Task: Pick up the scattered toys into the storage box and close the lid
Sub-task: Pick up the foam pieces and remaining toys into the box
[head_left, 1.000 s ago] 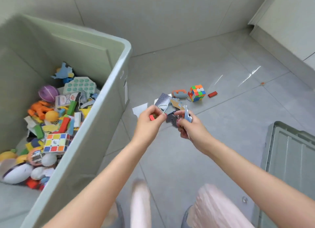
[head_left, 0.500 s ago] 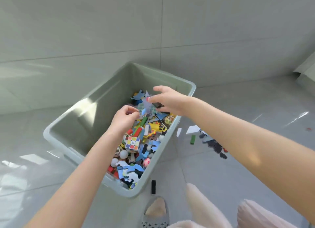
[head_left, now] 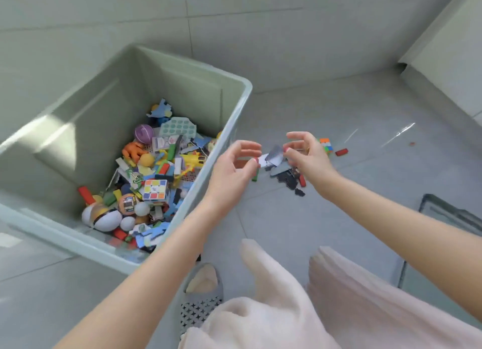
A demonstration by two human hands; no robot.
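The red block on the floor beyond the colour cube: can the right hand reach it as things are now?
Probably yes. The red block lies on bare floor just past the right hand, nothing covers it, and the hand looks empty.

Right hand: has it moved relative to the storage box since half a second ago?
Yes. The right hand was over the storage box interior; now it is outside the right rim, above the scattered floor pieces.

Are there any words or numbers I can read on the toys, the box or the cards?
None can be read.
White printed card in the grey-green plastic storage box: card has markings, too blurred to read.
Round orange toy: picture on it, no legible text.
Patterned grey playing card on the floor: only a pattern shows.
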